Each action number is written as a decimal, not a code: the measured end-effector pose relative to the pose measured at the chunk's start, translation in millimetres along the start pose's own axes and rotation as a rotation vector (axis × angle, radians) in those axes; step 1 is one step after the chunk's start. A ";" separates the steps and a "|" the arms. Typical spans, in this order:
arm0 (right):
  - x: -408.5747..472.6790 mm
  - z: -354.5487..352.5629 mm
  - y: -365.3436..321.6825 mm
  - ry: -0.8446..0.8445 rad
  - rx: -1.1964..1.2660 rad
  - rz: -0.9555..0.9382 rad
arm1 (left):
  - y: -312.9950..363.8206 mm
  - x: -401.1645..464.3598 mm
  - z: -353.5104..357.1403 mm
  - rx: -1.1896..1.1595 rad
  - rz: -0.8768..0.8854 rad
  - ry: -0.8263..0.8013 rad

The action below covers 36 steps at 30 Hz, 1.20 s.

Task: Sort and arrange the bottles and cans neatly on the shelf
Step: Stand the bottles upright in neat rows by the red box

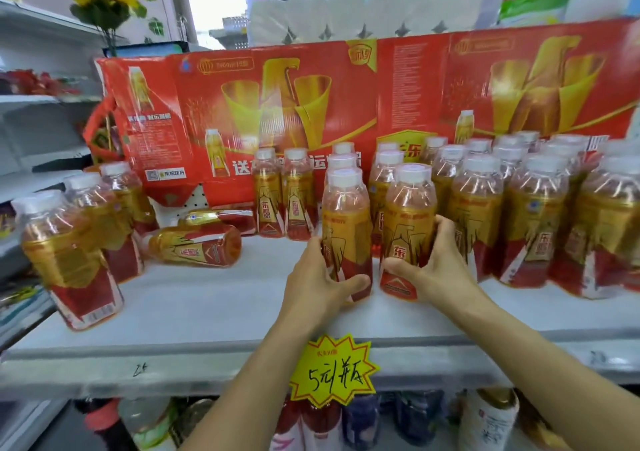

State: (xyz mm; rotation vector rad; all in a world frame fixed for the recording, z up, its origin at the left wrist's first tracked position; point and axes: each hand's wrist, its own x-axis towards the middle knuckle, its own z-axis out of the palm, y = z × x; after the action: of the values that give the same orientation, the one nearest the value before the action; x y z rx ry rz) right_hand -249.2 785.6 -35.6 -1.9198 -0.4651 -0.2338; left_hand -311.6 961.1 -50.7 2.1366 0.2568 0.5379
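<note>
left hand (pixel 317 279) is being wrapped round a gold-and-red plastic bottle (pixel 346 228), frame centre | right hand (pixel 433 265) is being curled round its twin bottle (pixel 408 222) | both being stood on the white shelf (pixel 207 312)

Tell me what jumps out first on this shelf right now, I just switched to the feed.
The two hands at centre front: the left hand grips one upright bottle and the right hand grips its neighbour. Behind them a big red-and-gold carton spans the back of the shelf. Left of centre, two toppled bottles lie on their sides, and a yellow starburst price tag hangs on the front edge.
</note>
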 end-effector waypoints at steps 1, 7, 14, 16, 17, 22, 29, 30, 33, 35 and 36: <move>-3.2 0.0 -1.3 0.044 -0.024 -0.057 | 0.1 -0.8 -0.6 -0.014 -0.001 -0.004; -19.7 4.6 -44.8 0.283 -0.039 -0.663 | -10.0 -20.1 -29.3 0.084 0.084 0.143; -23.1 97.2 -93.7 -0.099 -0.159 -0.793 | -55.3 -38.9 -111.9 0.214 0.133 0.397; -14.4 131.6 -102.1 -0.230 -0.269 -0.777 | -70.1 -43.3 -137.5 0.253 0.151 0.505; -9.2 148.9 -106.9 -0.285 -0.329 -0.765 | -77.3 -45.8 -150.7 0.278 0.164 0.573; 26.0 225.2 -129.5 -0.441 -0.569 -0.652 | -108.2 -53.6 -216.8 0.312 0.067 0.889; 65.3 302.3 -124.5 -0.439 -0.949 -0.498 | -154.3 -37.2 -267.1 0.130 -0.166 0.506; 67.4 306.3 -126.0 -0.421 -1.001 -0.495 | -157.5 -36.3 -270.1 0.135 -0.161 0.485; 69.6 311.2 -133.0 -0.425 -1.030 -0.422 | -160.8 -35.6 -278.9 0.177 -0.156 0.439; 66.9 310.5 -134.1 -0.417 -1.005 -0.356 | -160.6 -36.2 -284.2 0.199 -0.145 0.421; 64.2 308.0 -133.7 -0.392 -0.976 -0.327 | -159.9 -36.7 -285.9 0.208 -0.137 0.409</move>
State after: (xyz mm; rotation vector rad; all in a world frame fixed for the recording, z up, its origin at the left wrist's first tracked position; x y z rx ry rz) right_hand -264.6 1126.7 -18.0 -2.8548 -1.0700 -0.3333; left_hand -475.1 1247.2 -45.7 2.1697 0.7085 0.8975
